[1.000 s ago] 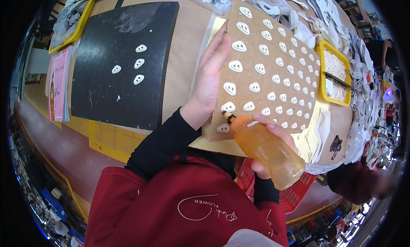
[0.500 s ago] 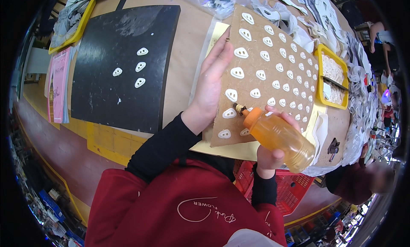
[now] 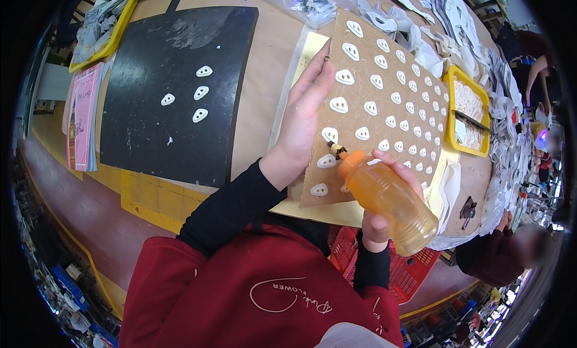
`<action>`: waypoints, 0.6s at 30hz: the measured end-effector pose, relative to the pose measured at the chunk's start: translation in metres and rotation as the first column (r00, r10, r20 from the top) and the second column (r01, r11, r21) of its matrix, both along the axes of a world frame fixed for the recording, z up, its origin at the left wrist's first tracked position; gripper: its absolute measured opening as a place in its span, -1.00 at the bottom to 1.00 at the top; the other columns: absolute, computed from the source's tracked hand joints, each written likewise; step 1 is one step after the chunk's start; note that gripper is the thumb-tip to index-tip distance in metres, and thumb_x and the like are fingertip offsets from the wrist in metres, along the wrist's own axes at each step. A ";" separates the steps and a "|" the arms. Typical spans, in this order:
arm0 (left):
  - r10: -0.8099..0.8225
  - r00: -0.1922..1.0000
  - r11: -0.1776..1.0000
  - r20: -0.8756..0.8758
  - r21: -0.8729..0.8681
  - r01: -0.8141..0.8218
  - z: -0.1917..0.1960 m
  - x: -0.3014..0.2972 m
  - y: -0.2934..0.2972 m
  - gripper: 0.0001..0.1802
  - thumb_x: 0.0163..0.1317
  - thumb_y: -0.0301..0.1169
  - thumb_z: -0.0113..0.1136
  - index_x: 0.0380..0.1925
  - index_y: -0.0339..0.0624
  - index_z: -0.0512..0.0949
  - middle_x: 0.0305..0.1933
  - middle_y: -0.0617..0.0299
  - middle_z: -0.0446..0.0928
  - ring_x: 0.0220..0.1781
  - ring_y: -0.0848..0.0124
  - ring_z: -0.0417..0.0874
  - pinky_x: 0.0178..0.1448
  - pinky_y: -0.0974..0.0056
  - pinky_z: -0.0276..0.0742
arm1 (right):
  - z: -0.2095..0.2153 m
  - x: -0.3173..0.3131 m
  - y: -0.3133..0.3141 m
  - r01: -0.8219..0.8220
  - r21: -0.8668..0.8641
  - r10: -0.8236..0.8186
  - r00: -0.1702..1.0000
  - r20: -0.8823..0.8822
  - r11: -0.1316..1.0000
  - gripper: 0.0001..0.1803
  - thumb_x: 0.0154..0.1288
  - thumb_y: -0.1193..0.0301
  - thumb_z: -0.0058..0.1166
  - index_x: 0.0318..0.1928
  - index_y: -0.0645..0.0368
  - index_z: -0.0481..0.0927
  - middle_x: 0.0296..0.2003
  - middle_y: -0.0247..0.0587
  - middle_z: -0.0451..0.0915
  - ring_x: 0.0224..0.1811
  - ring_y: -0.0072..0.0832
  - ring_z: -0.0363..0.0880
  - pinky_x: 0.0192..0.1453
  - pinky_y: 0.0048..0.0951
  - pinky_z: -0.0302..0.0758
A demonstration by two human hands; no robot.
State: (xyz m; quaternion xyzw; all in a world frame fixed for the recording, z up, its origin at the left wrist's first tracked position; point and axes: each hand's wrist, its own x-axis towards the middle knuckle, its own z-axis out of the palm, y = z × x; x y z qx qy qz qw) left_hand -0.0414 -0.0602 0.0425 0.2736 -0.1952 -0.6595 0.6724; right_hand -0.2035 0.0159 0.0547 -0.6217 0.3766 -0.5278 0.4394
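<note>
My left hand (image 3: pixel 300 116) grips the left edge of a brown cardboard sheet (image 3: pixel 360 155), with the thumb on the face and the other fingers behind it. Rows of small white rounded-triangle pieces (image 3: pixel 338 104), each with two holes, sit on the sheet. In my right hand (image 3: pixel 384 195) is a clear squeeze bottle (image 3: pixel 393 204) of amber liquid with an orange cap. It tilts so that its dark-tipped nozzle (image 3: pixel 335 148) points at the lower edge of a white piece (image 3: pixel 329 134) near the sheet's left side. Whether the tip touches is unclear.
A black board (image 3: pixel 174 95) with several white pieces lies at left, beside a pink booklet (image 3: pixel 83 119). Right of the sheet stands a yellow basket (image 3: pixel 449 107) of white bits. Pale strips (image 3: pixel 505 125) pile up behind it. Below the table is a red crate (image 3: pixel 415 276).
The cardboard sheet and my left hand have shifted slightly to the right. The nozzle has come closer to the piece above it, and the bottle's base has swung toward me.
</note>
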 end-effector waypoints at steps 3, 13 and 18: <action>0.012 0.999 1.000 0.037 -0.009 -0.012 -0.002 0.000 0.000 -0.41 0.43 -0.17 -0.08 0.36 -0.21 0.17 0.31 0.22 0.32 0.30 0.47 0.31 0.36 0.36 0.17 | 0.010 0.007 -0.003 0.009 -0.048 -0.014 0.995 -0.101 0.999 -0.13 -0.12 0.09 0.47 0.15 0.29 0.38 0.03 0.18 0.54 0.07 -0.13 0.57 0.09 -0.29 0.54; -0.004 1.000 0.999 0.003 -0.037 0.004 0.004 0.001 0.002 -0.42 0.43 -0.20 -0.09 0.37 -0.22 0.15 0.32 0.21 0.31 0.31 0.46 0.31 0.37 0.35 0.17 | 0.040 0.024 -0.020 0.000 -0.118 -0.028 0.971 -0.236 0.993 -0.21 -0.13 0.17 0.51 0.08 0.30 0.45 -0.05 0.08 0.61 -0.05 -0.22 0.66 -0.05 -0.39 0.62; -0.005 1.000 0.999 0.020 -0.035 0.006 0.004 0.001 0.002 -0.38 0.42 -0.18 -0.06 0.38 -0.21 0.13 0.34 0.20 0.29 0.32 0.44 0.30 0.37 0.34 0.16 | 0.042 0.021 -0.030 0.018 -0.049 -0.030 0.966 -0.255 0.999 -0.17 -0.17 0.17 0.53 0.10 0.30 0.45 -0.05 0.02 0.61 -0.07 -0.24 0.66 -0.04 -0.38 0.62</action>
